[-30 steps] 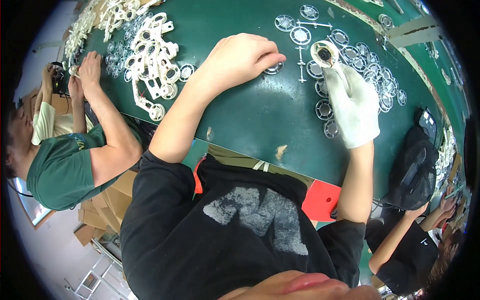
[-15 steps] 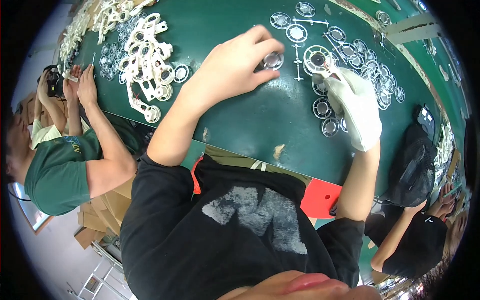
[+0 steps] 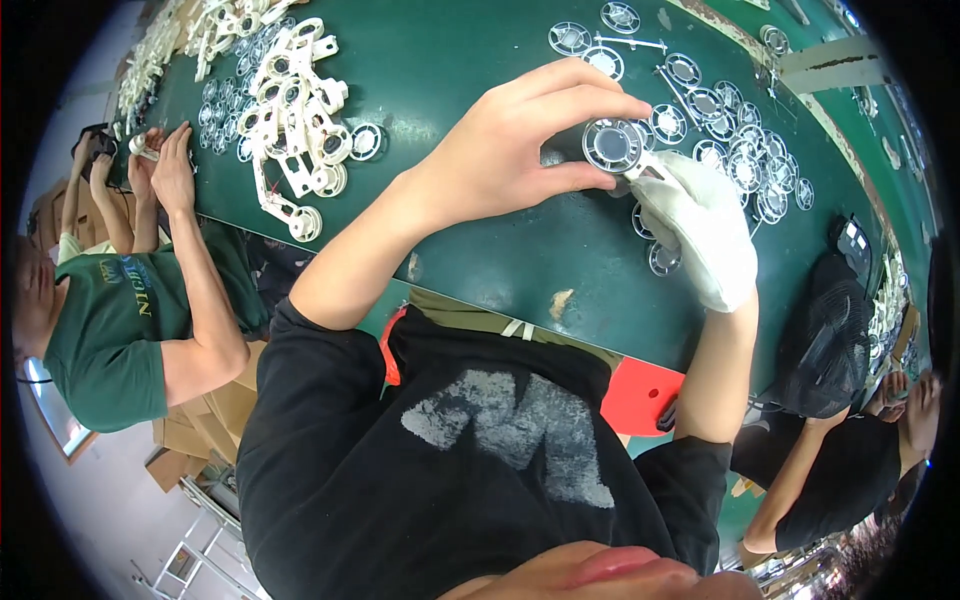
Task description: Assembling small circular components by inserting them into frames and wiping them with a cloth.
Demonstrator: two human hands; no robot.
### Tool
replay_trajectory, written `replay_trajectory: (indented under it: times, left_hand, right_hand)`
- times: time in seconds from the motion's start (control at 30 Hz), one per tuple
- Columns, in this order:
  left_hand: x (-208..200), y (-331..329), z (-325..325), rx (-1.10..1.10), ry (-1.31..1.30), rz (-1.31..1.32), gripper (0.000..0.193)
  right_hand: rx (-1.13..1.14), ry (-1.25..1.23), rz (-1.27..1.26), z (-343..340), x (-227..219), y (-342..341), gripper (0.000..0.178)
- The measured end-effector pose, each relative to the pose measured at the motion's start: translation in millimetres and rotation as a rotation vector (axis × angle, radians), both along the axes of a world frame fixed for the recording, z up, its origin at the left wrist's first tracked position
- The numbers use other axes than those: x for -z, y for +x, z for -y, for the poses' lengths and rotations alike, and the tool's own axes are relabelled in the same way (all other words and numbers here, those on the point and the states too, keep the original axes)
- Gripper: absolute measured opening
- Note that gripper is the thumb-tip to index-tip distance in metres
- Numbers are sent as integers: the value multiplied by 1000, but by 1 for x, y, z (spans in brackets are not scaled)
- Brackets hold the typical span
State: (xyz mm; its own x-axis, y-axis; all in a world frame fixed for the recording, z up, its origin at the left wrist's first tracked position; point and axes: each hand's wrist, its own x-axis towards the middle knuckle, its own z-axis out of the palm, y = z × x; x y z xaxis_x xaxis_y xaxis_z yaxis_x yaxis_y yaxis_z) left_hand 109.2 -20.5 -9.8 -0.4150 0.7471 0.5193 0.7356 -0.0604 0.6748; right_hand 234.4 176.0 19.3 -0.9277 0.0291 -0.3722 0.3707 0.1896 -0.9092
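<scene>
My left hand [image 3: 530, 140] is bare, its thumb and fingers closed on the rim of a clear round spoked disc with a dark mesh centre [image 3: 613, 145]. My right hand [image 3: 700, 230], in a white glove, pinches the arm of a white plastic part [image 3: 652, 170] shaped like a headphone earcup. The disc lies over the part's round end and hides most of it. I cannot tell whether the disc is seated. Close beyond both hands lie more clear spoked discs [image 3: 745, 170] in a loose spread on the green table [image 3: 480, 260].
A heap of white earcup-like parts [image 3: 300, 110] is at the left, with a single disc [image 3: 366, 141] beside it. Thin clear rods [image 3: 630, 42] lie at the far side. A black fan [image 3: 825, 340] stands at right. Co-workers [image 3: 130, 320] sit on both sides.
My left hand has moved right with the disc, bringing it from apart to over the white part's round end. My gloved hand has barely shifted. The co-worker at left has moved slightly.
</scene>
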Motion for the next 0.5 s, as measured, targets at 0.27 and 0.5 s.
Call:
replay_trajectory:
  times: [0.27,0.5]
  left_hand:
    - [-2,6,0,-57,27,109,55]
    - [-2,10,-1,28,122,-154,50]
  right_hand:
    - [27,8,-7,2,-2,1,26]
    - [-140,9,51,4,-7,0,35]
